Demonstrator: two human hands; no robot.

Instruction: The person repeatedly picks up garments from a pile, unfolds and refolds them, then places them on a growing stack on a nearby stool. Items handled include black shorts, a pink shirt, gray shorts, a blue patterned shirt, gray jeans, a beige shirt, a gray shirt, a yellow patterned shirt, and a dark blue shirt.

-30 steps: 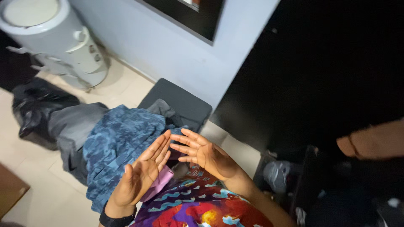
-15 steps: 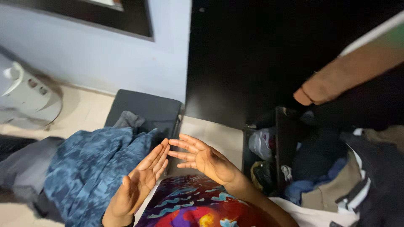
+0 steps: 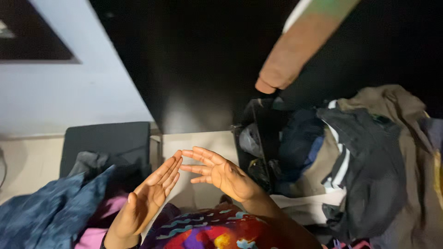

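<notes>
The person's left hand (image 3: 145, 200) is raised with its palm up and fingers straight and together, holding nothing. The right hand (image 3: 217, 171) faces it, palm turned toward the left, fingers spread and slightly bent, also released and empty. The fingertips of the two hands come close near the middle of the view, just apart. Both hover above a brightly patterned garment (image 3: 212, 230) in red, purple, teal and yellow at the bottom edge.

To the left lies a blue mottled cloth (image 3: 50, 212), with a bit of pink fabric (image 3: 99, 221) beside it, just under the left wrist. Behind these stands a dark grey flat cushion-like block (image 3: 106, 140) on the pale floor (image 3: 198, 143), against a light blue wall (image 3: 60, 99). A dark framed rectangle (image 3: 27, 39) hangs on that wall at upper left.

A tall black cabinet face (image 3: 184, 60) fills the top centre. To the right sits a heap of clothes (image 3: 369, 157): olive-brown, black, navy, and a white-striped piece, with dark crumpled plastic bags (image 3: 254, 147) in a black compartment near the right hand.

Another person's arm (image 3: 290, 50) reaches in from the top right, its sleeve edge white and green.
</notes>
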